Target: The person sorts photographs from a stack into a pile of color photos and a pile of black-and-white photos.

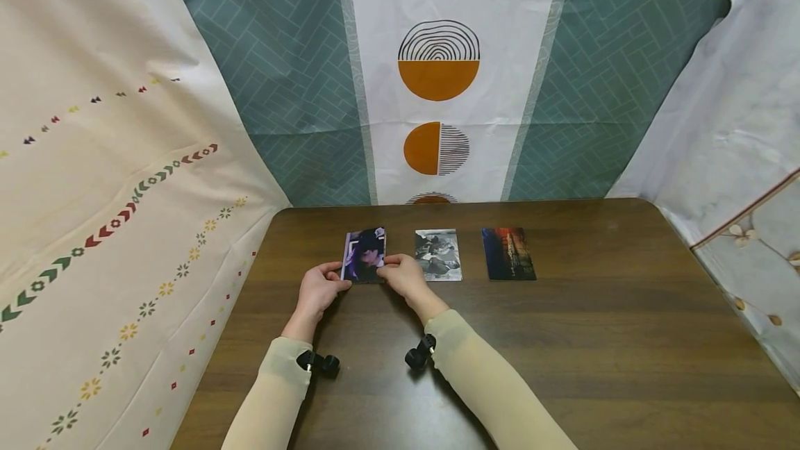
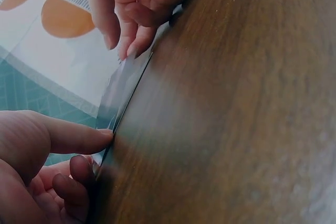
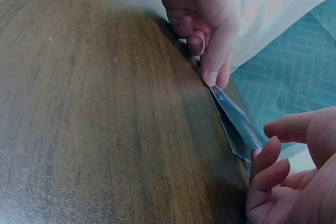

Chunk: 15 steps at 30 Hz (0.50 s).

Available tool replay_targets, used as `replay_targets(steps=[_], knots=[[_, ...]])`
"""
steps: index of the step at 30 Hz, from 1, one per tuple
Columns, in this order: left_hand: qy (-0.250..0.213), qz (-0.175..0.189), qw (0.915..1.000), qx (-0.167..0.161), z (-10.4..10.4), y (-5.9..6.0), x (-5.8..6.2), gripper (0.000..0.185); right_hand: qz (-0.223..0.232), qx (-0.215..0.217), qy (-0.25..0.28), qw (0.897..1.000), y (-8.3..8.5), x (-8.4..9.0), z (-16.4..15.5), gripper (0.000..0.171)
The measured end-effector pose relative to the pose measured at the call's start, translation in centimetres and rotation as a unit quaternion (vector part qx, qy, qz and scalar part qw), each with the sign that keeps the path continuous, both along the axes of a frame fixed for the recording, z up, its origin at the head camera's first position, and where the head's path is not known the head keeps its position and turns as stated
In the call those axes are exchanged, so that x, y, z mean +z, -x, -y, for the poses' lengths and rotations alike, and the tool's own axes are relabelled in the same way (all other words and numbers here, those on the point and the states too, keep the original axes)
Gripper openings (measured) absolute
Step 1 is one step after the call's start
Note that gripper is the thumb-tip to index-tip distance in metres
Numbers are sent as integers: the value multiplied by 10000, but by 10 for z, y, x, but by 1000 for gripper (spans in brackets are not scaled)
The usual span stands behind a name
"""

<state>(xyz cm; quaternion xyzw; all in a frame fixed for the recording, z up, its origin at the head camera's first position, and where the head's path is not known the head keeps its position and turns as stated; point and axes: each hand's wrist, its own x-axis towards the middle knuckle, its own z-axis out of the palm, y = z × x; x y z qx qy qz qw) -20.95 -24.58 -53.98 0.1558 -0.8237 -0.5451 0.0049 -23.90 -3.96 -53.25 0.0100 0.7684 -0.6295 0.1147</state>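
dark wood table; purple card dead ahead at twelve o'clock, long axis running away, near corners pinched equally by left hand and right hand.

Just beside the right hand, on its outer side, a grey-toned photo card lies flat on the dark wooden table. Farther out to that side, apart from it, lies a card with a red and dark blue picture. Beyond the hands hangs a teal curtain with orange half-circles; a cream patterned cloth drapes past the left hand.
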Motion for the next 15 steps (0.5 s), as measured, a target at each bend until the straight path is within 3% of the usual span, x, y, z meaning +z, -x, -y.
replay_targets(steps=[3, 15], knots=[[-37, -7, 10000, 4, -1, 0, 0, 50, -76, 29, 24, 10000, -1, 1, -1, 39], [-56, -77, 10000, -24, -1, -2, 0, 48, -673, 186, -784, 9945, -4, -2, -2, 45]])
